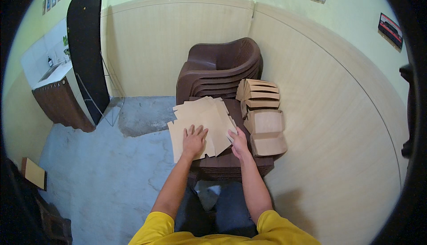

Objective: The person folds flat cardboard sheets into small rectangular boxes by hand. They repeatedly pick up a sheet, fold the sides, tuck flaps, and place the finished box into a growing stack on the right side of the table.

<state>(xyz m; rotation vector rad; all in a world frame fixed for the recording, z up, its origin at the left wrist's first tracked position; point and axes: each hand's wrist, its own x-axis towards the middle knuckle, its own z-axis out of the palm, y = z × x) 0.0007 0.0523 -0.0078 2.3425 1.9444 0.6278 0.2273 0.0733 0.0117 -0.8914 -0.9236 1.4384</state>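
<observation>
A loose pile of flat tan cardboard sheets [202,120] lies on the seat of a stack of brown plastic chairs [218,67]. My left hand [194,140] rests flat on the front of the pile, fingers spread. At the pile's right front corner my right hand [239,142] pinches the edge of a sheet. Several folded tan cardboard boxes [262,116] stand in a row along the right side of the seat, just beyond my right hand.
A beige panelled wall [338,125] curves close on the right. A black board [86,49] leans on the far wall beside a brown-fronted sink counter [60,98]. Grey concrete floor [106,169] spreads to the left. A flat tan piece [34,173] lies at the left edge.
</observation>
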